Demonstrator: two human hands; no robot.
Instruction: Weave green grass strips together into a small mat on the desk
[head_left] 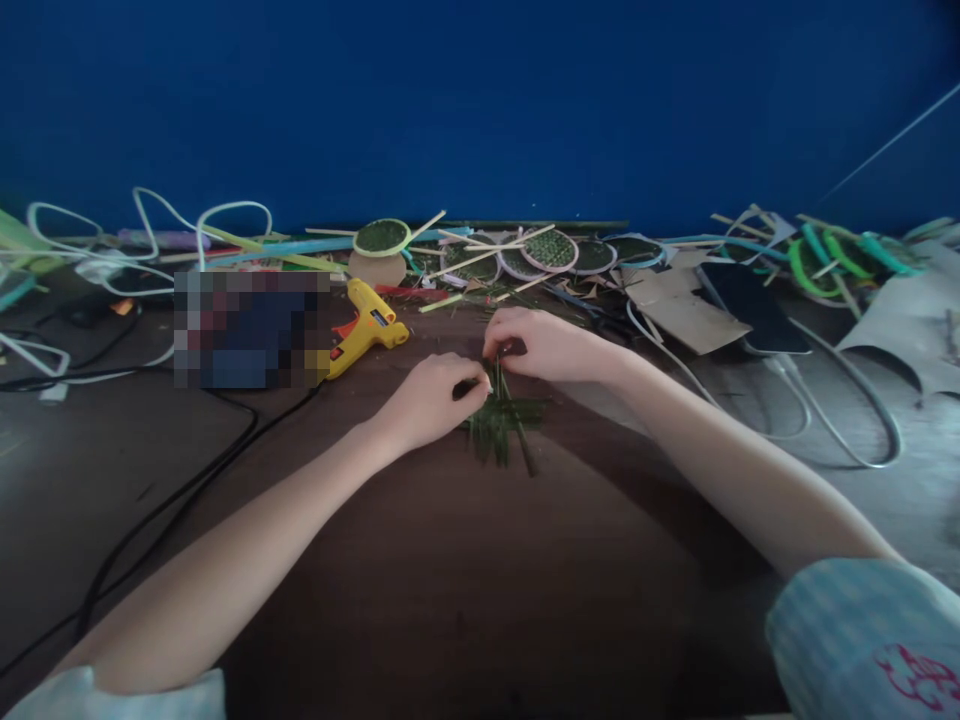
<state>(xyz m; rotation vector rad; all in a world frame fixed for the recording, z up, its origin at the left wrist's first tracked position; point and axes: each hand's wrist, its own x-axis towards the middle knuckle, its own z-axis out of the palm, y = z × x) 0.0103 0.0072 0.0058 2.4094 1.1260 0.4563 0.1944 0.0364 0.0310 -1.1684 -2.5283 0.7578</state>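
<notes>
A small lattice of woven green strips (496,430) lies on the dark table in front of me, its loose ends pointing in several directions. My left hand (442,400) pinches the strips at their upper left edge. Slightly farther back and to the right, my right hand (536,345) has thumb and fingers closed on the far ends of the strips. The fingertips of both hands are close together, and they cover the top part of the weave.
A yellow glue gun (367,325) lies left of my hands, beside a blurred-out object (251,330). Round woven pieces (549,249) and thin sticks line the blue wall. A phone (754,310) with white cables and cardboard (686,300) are at right; black cords (180,495) cross the left.
</notes>
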